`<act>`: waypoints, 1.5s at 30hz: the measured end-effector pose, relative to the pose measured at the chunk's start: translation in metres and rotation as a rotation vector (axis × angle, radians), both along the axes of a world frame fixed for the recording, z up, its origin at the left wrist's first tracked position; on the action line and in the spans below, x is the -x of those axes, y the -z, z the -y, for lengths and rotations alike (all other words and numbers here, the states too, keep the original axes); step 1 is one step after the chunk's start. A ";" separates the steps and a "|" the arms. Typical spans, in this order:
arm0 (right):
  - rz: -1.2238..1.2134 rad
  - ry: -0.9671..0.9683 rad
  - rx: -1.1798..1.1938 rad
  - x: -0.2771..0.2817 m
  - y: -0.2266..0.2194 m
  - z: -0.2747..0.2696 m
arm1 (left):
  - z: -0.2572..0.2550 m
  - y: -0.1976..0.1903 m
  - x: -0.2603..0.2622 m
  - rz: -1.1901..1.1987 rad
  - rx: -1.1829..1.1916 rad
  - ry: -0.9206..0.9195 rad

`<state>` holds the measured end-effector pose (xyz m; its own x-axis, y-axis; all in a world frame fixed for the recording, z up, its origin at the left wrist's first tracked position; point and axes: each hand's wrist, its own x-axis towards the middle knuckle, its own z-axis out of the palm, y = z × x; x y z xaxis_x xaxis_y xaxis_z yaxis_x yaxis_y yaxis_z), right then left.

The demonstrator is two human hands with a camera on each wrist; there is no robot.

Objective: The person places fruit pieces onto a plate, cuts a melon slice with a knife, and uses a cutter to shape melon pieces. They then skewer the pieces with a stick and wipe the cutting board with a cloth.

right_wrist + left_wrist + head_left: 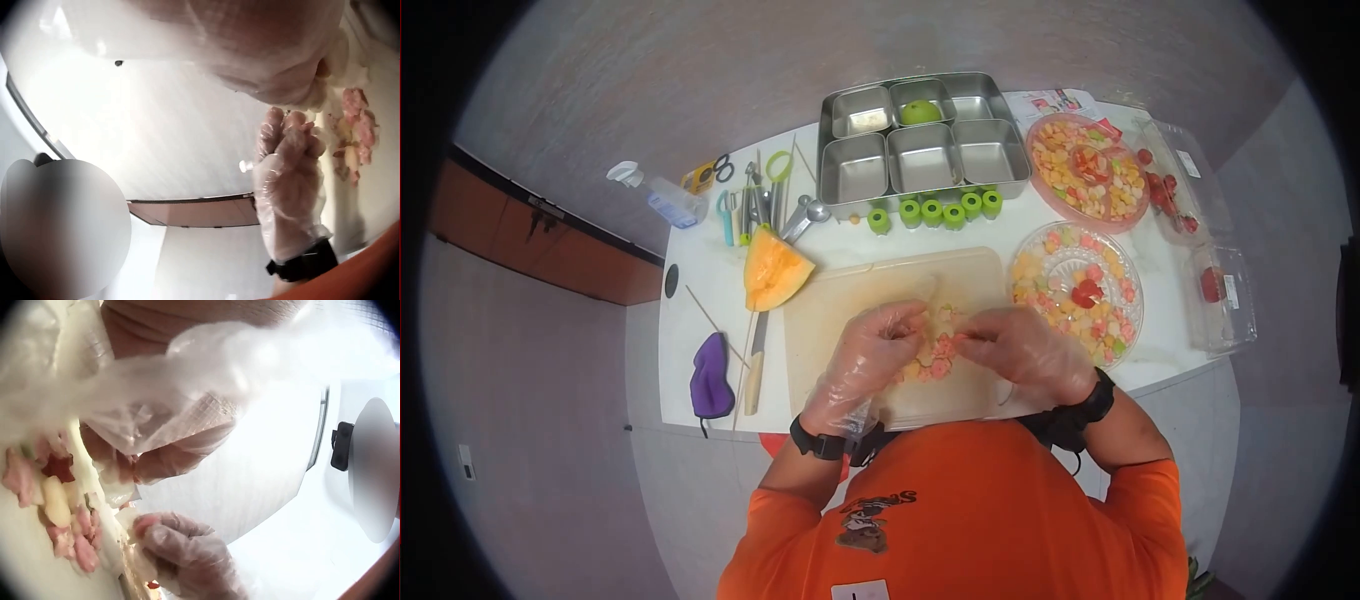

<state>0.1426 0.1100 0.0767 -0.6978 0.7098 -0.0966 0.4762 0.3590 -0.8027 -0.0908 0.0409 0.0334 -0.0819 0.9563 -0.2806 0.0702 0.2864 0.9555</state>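
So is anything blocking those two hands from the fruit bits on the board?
Nothing visible does. The left hand and right hand are right by the bits on the board, with no object in between; only clear gloves cover the fingers.

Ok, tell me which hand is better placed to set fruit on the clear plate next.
The right hand, I'd judge. It is nearer the plate, which lies on its side of the board; the left hand would likely have to reach past it.
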 end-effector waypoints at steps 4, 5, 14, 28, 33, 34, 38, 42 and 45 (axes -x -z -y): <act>-0.463 0.251 0.826 0.000 -0.007 0.003 | 0.000 -0.003 -0.011 0.250 -0.002 0.044; -0.462 0.251 0.823 0.000 -0.007 0.004 | 0.000 -0.004 -0.016 0.373 -0.016 0.086; -0.289 0.255 0.484 0.002 0.008 0.005 | -0.006 -0.011 -0.032 0.525 0.111 0.047; -0.412 0.390 0.308 -0.030 -0.021 -0.016 | -0.004 -0.013 -0.046 0.561 0.113 -0.085; 0.063 0.438 0.133 -0.063 -0.044 -0.067 | -0.003 -0.012 -0.042 0.570 0.144 -0.095; 0.187 0.431 0.152 -0.066 -0.045 -0.074 | -0.002 -0.012 -0.044 0.553 0.142 -0.099; 0.338 0.247 -0.023 -0.072 -0.015 -0.096 | -0.003 -0.003 -0.040 0.486 0.132 -0.040; 0.573 0.118 -0.287 -0.063 -0.006 -0.100 | -0.002 -0.006 -0.040 0.505 0.138 -0.056; 0.628 0.111 -0.367 -0.063 0.002 -0.102 | -0.001 -0.004 -0.039 0.516 0.120 -0.061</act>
